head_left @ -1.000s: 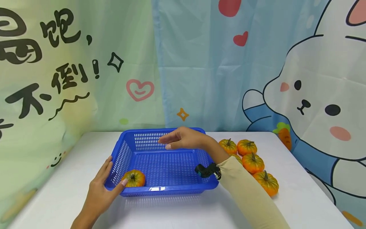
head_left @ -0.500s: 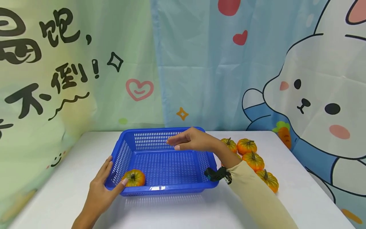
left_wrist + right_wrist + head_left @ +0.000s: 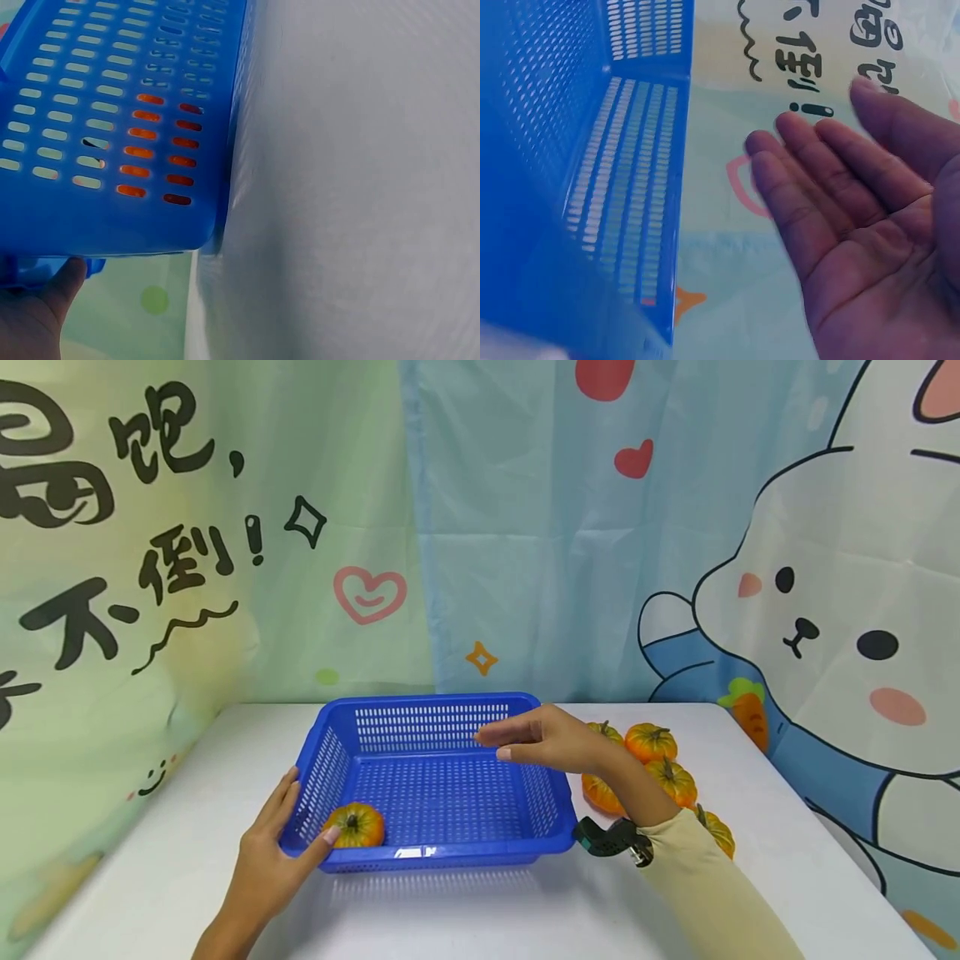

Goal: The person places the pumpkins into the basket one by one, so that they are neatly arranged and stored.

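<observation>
A blue plastic basket (image 3: 442, 802) with slotted walls stands on the white table. One small orange-and-green pumpkin (image 3: 356, 825) sits inside at its front left corner, and its orange shows through the wall slots in the left wrist view. My left hand (image 3: 262, 852) holds that corner of the basket, thumb over the front rim and fingers along the left side. Above the basket's right side hovers my right hand (image 3: 551, 739), palm down with nothing in it. In the right wrist view its fingers (image 3: 802, 217) are loosely extended beside the basket wall (image 3: 622, 195).
To the right of the basket lie several more pumpkins (image 3: 651, 743), partly hidden by the right forearm. A dark wrist device (image 3: 615, 837) sits at the right sleeve's cuff. Behind the table (image 3: 420, 918) hangs a printed cloth (image 3: 495, 543) with a rabbit.
My right hand has moved to the right across the basket toward the loose pumpkins, and slightly down. The left hand, basket and pumpkin inside it have stayed in place.
</observation>
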Demonstrator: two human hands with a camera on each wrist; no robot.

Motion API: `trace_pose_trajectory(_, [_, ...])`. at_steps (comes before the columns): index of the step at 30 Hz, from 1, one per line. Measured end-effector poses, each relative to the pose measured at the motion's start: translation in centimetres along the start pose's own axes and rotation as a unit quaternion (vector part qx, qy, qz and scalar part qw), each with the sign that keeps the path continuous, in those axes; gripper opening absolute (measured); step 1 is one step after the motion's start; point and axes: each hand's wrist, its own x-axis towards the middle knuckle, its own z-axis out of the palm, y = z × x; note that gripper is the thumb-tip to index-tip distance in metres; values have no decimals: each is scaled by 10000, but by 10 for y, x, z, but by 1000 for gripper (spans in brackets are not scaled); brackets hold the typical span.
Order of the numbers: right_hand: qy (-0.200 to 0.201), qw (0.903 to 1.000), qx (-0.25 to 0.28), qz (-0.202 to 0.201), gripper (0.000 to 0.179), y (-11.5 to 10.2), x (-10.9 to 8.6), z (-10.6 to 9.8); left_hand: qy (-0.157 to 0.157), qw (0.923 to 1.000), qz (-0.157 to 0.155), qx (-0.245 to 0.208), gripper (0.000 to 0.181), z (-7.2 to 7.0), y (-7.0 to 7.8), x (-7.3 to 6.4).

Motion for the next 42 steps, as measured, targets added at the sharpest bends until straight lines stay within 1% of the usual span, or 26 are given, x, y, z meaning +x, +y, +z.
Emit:
trace_pose_trajectory(4, [195, 9998, -1, 48, 40, 1, -9, -3, 30, 10000, 23, 13, 82, -1, 2, 2])
trace_pose_trajectory(8, [626, 9980, 26, -7, 36, 7, -18, -3, -18, 10000, 28, 20, 82, -1, 2, 3])
trace_pose_trajectory(10, [896, 9959, 67, -40, 35, 10, -24, -3, -22, 10000, 44, 7, 81, 0, 2, 3])
trace_pose_trajectory(13, [1196, 9927, 172, -10, 34, 17, -32, -3, 1, 10000, 58, -44, 81, 0, 1, 2])
trace_pose_trajectory(18, [1470, 9890, 148, 60, 36, 29, -44, -2, 26, 10000, -27, -73, 81, 1, 0, 1])
trace_pose_trajectory(24, [1887, 9819, 16, 148, 30, 43, -56, -1, 15, 9999, -74, -70, 81, 1, 2, -1])
trace_pose_trajectory(29, [2067, 9780, -29, 272, 30, 51, -64, -2, 42, 10000, -35, -26, 81, 0, 2, -1])
trace_pose_trajectory(32, [2180, 9751, -135, 373, 32, 56, -70, -3, 102, 9999, 42, -97, 80, 1, 1, -1])
trace_pose_trajectory(36, [2312, 9716, -241, 436, 32, 65, -77, -6, 83, 9999, 47, -141, 81, 3, 0, -2])
trace_pose_trajectory(39, [2353, 9709, -11, 439, 33, 72, -80, -9, 53, 10000, 25, -77, 81, 3, 0, -2])
trace_pose_trajectory(42, [2406, 9689, 168, 554, 34, 75, -83, -12, 59, 10000, 21, -33, 80, 2, 0, -1])
